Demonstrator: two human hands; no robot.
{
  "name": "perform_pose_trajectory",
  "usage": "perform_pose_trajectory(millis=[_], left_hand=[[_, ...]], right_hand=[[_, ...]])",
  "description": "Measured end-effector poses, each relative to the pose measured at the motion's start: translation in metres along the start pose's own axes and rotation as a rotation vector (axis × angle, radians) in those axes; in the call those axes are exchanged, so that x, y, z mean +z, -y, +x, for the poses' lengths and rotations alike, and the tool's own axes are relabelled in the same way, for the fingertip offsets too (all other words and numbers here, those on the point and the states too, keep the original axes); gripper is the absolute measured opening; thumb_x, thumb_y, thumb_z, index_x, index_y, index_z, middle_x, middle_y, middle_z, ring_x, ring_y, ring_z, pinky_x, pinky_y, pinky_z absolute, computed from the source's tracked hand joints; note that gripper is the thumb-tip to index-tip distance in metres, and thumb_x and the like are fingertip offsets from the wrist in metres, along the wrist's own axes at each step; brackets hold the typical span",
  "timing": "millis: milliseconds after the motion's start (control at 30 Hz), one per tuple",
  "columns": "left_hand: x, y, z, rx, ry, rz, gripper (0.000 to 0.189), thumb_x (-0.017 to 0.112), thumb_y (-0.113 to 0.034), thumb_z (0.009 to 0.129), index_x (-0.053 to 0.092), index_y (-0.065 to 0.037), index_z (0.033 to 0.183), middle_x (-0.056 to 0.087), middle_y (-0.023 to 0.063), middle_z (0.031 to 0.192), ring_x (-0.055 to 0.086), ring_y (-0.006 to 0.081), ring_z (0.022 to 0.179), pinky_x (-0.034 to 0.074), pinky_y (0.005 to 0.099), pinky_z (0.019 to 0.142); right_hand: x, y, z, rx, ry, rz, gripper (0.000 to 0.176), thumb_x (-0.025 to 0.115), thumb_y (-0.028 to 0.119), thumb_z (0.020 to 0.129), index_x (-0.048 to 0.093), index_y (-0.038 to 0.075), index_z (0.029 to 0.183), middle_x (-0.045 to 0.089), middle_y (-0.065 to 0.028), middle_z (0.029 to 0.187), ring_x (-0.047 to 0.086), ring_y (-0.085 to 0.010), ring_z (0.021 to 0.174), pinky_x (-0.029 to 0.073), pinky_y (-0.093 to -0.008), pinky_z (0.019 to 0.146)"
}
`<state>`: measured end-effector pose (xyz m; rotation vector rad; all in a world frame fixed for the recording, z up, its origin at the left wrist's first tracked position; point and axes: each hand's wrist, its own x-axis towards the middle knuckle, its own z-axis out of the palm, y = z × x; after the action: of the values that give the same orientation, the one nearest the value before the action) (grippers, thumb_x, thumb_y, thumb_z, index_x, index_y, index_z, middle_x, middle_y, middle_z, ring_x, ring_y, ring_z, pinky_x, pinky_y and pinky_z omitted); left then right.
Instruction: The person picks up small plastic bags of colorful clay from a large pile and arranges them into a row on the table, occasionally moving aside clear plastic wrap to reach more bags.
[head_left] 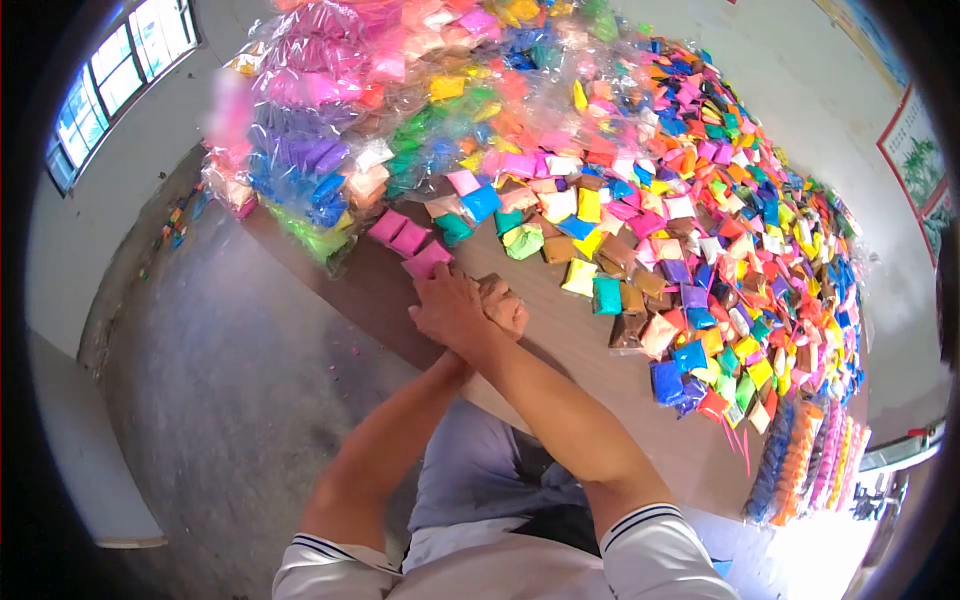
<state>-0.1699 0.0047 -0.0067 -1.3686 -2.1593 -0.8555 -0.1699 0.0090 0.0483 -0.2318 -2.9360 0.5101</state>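
My forearms cross, the right over the left. My right hand (450, 308) has its fingertips on a pink packet (428, 260), the nearest of several pink packets (389, 226) in a row on the brown table (560, 345). Just right of it, my left hand (508, 312) is turned up with curled fingers around what looks like a brown packet (490, 287). Part of that hand is hidden behind the right wrist. Beyond both hands lie a teal packet (453, 229) and a light green packet (523, 241).
A large heap of loose colourful packets (700, 210) covers the table's right and back. Clear bags of sorted packets (320, 90) are stacked at the back left. Long packed strips (800, 460) lie at the right end. Grey floor (240, 400) shows beyond the table's left edge.
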Motion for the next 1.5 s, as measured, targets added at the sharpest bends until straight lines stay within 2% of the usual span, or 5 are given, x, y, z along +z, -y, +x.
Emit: perform_pose_trajectory(millis=[533,933,1000,1333,1500], left_hand=[[0.003,0.005,0.002,-0.017,0.047,-0.057,0.017,0.065,-0.017,0.074,0.062,-0.007,0.061,0.059,0.0124,0.077,0.057,0.0316,0.078,0.041,0.0459,0.072],[0.022,0.005,-0.01,0.042,-0.085,-0.025,0.014,0.064,-0.014,0.075,0.062,-0.006,0.064,0.058,0.0129,0.076,0.057,0.0317,0.087,0.046,0.0449,0.077],[0.001,-0.001,-0.004,-0.062,0.109,-0.046,0.015,0.065,-0.013,0.075,0.062,-0.006,0.062,0.058,0.0125,0.075,0.058,0.031,0.086,0.046,0.0439,0.077],[-0.003,-0.002,0.008,0.014,0.11,0.007,0.014,0.067,-0.013,0.074,0.063,-0.005,0.063,0.057,0.0104,0.072,0.058,0.0285,0.08,0.045,0.0449,0.07],[-0.001,-0.003,0.006,0.001,0.083,0.018,0.018,0.067,-0.013,0.074,0.058,-0.007,0.059,0.055,0.0093,0.07,0.058,0.0294,0.071,0.044,0.0448,0.068]], right_hand=[[0.03,-0.006,0.012,-0.051,-0.146,-0.15,0.037,0.064,0.022,0.08,0.063,0.006,0.113,0.051,-0.0171,0.124,0.053,-0.0321,0.108,0.043,-0.0448,0.094],[0.004,-0.038,0.017,-0.085,-0.725,0.312,0.024,0.062,0.003,0.076,0.063,0.001,0.1,0.061,-0.0215,0.111,0.058,-0.0408,0.102,0.049,-0.05,0.087],[-0.014,-0.066,0.034,-0.037,-0.754,0.299,0.024,0.061,0.005,0.077,0.064,-0.001,0.101,0.062,-0.0233,0.111,0.06,-0.0398,0.103,0.049,-0.0473,0.09],[-0.09,-0.196,0.078,-0.115,-0.418,-0.091,0.047,0.062,0.007,0.08,0.057,0.003,0.127,0.055,-0.0218,0.134,0.051,-0.0354,0.127,0.042,-0.0432,0.106],[-0.094,-0.203,0.095,-0.061,-0.349,-0.143,0.034,0.064,0.008,0.079,0.06,0.004,0.112,0.061,-0.0179,0.123,0.057,-0.0351,0.118,0.047,-0.044,0.097]])
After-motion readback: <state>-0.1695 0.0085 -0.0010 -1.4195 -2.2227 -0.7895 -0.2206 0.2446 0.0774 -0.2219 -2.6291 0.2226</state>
